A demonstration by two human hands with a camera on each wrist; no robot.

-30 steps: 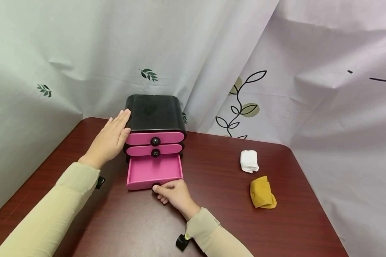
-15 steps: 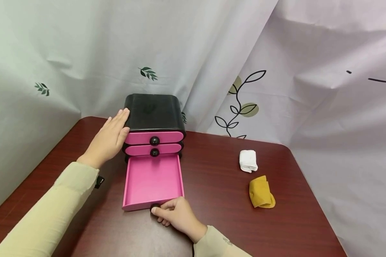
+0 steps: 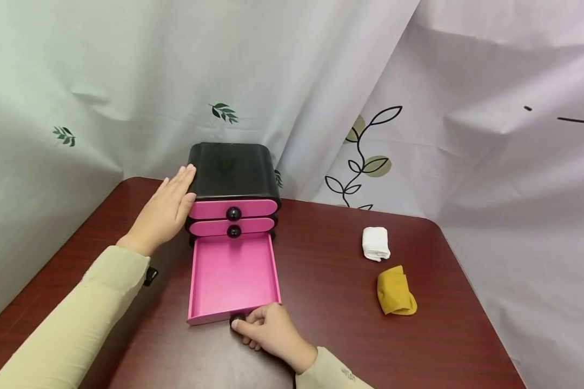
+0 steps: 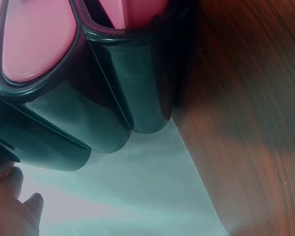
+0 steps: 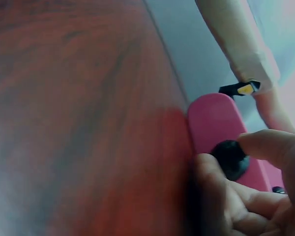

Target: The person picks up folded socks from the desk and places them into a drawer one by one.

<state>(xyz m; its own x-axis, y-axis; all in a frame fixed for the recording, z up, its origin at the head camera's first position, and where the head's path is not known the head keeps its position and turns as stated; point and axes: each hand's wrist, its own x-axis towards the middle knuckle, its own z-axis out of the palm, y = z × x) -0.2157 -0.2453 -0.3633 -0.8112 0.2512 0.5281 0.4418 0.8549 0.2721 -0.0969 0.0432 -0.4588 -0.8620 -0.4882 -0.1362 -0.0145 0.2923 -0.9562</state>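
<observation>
Right hand (image 3: 274,332) pinches the knob (image 5: 231,160) of the bottom drawer (image 3: 236,273), which stands well out from the cabinet (image 3: 233,172). Left hand (image 3: 161,215), fingers straight, touches cabinet's side. Likely best: level, straight pull; steady bracing.

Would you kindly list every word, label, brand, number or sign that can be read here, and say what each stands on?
Readable text: none.
Right sleeve: a small dark marking, perhaps lettering, too small and blurred to read.
Drawer unit, white cloth, yellow cloth: no lettering visible.
Curtain: only printed leaves and dark strokes.
</observation>
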